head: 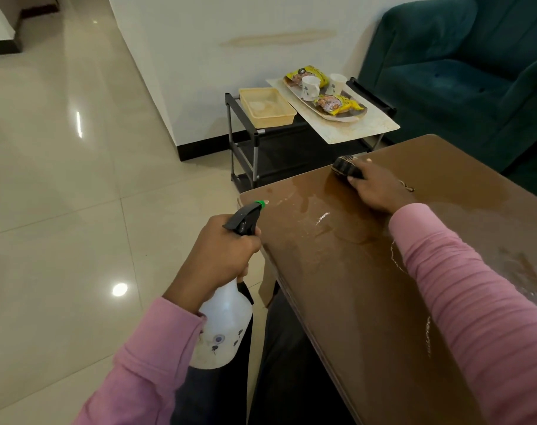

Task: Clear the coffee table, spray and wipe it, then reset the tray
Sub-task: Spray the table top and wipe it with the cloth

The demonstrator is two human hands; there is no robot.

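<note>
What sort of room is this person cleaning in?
Probably a living room or lounge, likely in a home: a teal sofa stands beside a brown coffee table, and a tray with mugs and snack packets sits on a small rack by the wall.

teal sofa point(463, 87) | black rack point(279, 151) | yellow basket point(276, 120) (on rack) | tiled floor point(61, 179)

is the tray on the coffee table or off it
Off. The tray, holding cups and snack packs, sits on a mat on the black rack, apart from the coffee table.
</note>
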